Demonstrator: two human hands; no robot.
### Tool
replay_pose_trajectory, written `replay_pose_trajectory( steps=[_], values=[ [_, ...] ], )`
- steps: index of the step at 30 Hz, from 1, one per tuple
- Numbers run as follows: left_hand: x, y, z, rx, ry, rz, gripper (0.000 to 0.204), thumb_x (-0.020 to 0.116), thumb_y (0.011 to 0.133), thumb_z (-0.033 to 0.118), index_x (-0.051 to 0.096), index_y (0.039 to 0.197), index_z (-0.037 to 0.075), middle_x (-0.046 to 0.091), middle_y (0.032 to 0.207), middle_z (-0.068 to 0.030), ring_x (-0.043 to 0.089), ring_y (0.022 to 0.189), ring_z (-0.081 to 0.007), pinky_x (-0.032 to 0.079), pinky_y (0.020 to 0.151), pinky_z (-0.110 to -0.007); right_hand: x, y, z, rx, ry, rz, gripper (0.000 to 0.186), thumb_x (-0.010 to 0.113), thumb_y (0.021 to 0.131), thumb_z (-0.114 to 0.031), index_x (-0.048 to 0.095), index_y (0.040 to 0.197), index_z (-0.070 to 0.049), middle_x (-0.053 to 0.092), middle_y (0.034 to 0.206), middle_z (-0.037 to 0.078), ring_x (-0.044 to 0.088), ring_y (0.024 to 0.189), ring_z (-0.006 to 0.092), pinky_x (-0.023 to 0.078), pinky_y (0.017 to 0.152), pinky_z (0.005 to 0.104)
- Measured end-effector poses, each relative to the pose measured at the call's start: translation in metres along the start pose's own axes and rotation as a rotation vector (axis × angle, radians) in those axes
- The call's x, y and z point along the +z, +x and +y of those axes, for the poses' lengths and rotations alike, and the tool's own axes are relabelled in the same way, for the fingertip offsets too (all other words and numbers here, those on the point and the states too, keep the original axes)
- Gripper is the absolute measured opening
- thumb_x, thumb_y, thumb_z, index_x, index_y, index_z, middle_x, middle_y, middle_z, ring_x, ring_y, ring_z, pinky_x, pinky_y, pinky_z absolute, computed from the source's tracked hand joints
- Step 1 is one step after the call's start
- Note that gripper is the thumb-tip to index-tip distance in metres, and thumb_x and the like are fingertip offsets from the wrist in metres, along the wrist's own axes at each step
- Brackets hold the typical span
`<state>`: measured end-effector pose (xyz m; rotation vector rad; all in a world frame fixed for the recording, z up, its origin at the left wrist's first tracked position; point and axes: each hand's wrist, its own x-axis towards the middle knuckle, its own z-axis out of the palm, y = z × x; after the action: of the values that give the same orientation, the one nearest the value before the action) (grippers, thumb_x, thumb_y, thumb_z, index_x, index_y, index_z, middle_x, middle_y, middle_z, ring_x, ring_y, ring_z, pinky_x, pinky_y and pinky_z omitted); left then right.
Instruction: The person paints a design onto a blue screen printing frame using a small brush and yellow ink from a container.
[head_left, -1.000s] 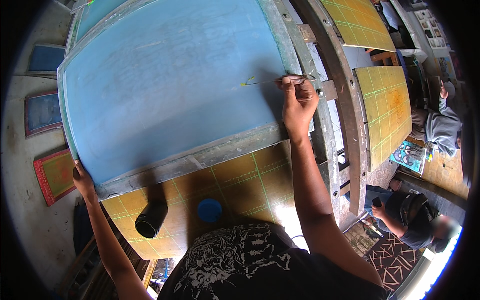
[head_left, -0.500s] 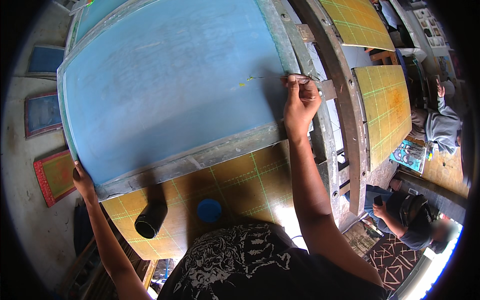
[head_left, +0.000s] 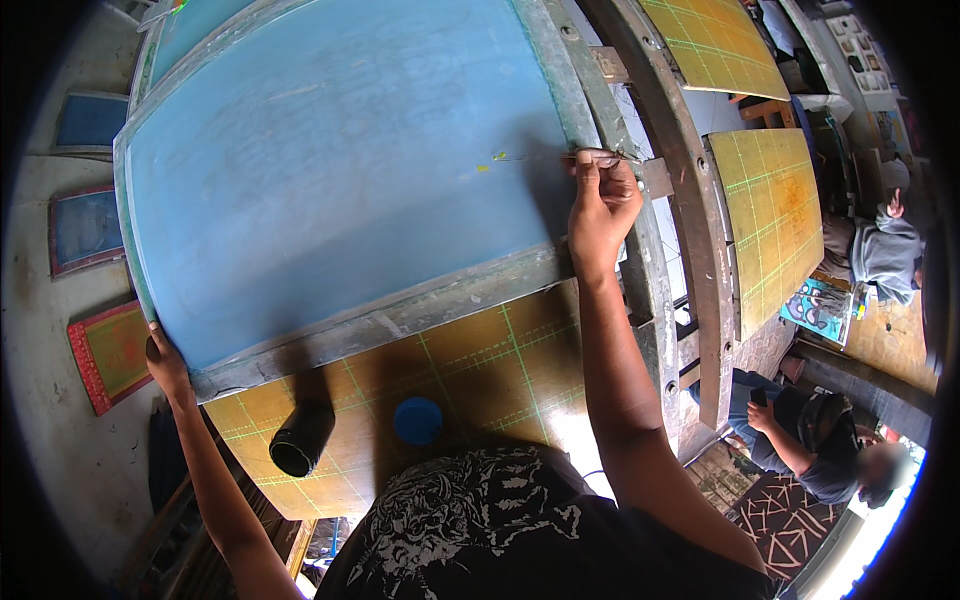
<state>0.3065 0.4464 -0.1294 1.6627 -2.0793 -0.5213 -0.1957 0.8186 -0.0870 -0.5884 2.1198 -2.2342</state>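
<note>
We begin with the largest thing, the printing screen (head_left: 330, 170), a wide frame with a pale blue mesh that stands tilted up in front of us, its long axis running from our lower left to our upper right, its grey lower rail resting over the yellow gridded counter (head_left: 480, 360). Our left hand (head_left: 165, 360) is closed around the screen's lower left corner and props it there, so that side is the steadying one. Our right hand (head_left: 600, 200) is the nearer one to the work: it is raised at the right edge of the mesh, just inside the frame's right rail, with its fingers pinched shut on a thin brush (head_left: 560, 156). The brush lies nearly level, its long axis pointing leftward from the hand onto the mesh, and its tip sits just beside a few small yellow marks (head_left: 492, 160) on the blue surface; we cannot tell whether the tip touches the mesh. Below the screen, on the counter near our chest, a black cylinder (head_left: 300, 440) lies on its side with its open end toward us, and a small round blue lid (head_left: 418, 420) sits just to its right, apart from both hands.
</note>
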Motion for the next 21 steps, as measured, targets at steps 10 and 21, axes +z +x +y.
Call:
replay_pose_trajectory(
  steps=[10, 21],
  values=[
    [0.0009, -0.0009, 0.0005, 0.001, -0.011, 0.015, 0.050, 0.039, 0.097, 0.039, 0.056, 0.100, -0.008, 0.062, 0.086, -0.0166, 0.055, 0.075, -0.0261, 0.045, 0.073, -0.037, 0.0013, -0.0012, 0.0016, 0.010, -0.014, -0.094, 0.008, 0.059, 0.089, -0.005, 0.060, 0.084, 0.002, 0.064, 0.082, 0.007, 0.062, 0.078, 0.0124, 0.049, 0.072, 0.0252],
    [0.0005, 0.0013, -0.0024, -0.013, 0.000, 0.021, 0.050, 0.039, 0.098, 0.039, 0.056, 0.101, -0.008, 0.063, 0.087, -0.0165, 0.056, 0.076, -0.0259, 0.045, 0.074, -0.037, 0.0021, -0.0008, 0.0014, 0.008, -0.010, -0.104, 0.008, 0.059, 0.088, -0.004, 0.060, 0.083, 0.003, 0.064, 0.082, 0.007, 0.063, 0.078, 0.0134, 0.050, 0.072, 0.0255]
  ],
)
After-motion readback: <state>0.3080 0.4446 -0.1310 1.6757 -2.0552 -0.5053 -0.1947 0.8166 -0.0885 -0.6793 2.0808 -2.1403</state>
